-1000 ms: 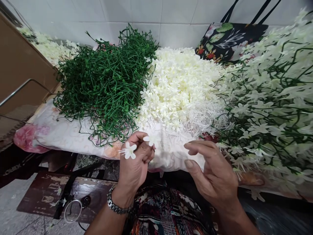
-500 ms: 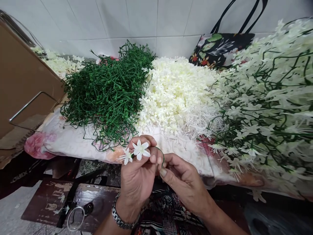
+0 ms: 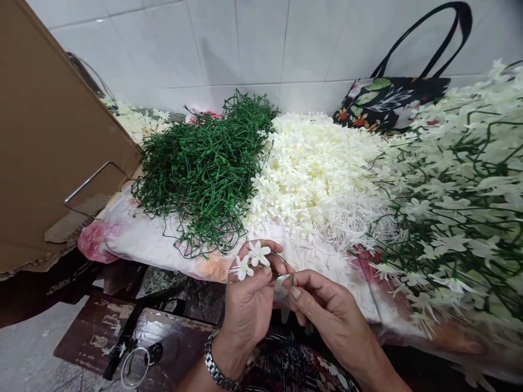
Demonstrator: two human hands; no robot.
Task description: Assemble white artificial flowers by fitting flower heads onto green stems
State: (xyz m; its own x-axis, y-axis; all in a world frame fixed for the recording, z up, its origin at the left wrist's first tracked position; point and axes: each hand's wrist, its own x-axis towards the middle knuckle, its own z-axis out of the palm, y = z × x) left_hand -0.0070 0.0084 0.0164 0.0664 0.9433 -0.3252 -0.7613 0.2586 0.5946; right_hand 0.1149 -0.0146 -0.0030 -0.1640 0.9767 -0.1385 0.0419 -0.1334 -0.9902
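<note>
My left hand [image 3: 250,305], with a metal watch [image 3: 216,363] at the wrist, is closed around an artificial flower stem. Two white blossoms [image 3: 259,253] stick out above its thumb. The thin green stem [image 3: 281,257] arches over toward my right hand [image 3: 333,307], whose thumb and forefinger pinch a green stem end. Between the fingertips of both hands sits another white petal piece [image 3: 283,283], partly covered by fingers. Ahead lie a heap of green plastic stems [image 3: 200,169] and a pile of loose white blossoms [image 3: 314,163].
Thin white stamens [image 3: 359,220] lie before the blossoms. Assembled white flower sprays [image 3: 453,218] fill the right side. A cardboard box [image 3: 61,136] stands left, and a floral black bag [image 3: 392,100] leans on the tiled wall. The floral cloth [image 3: 163,253] covers the work surface.
The camera view has shifted, so the scene sits lower and further right. A white petal piece now shows between my fingertips, and my right hand has drawn slightly away from the left.
</note>
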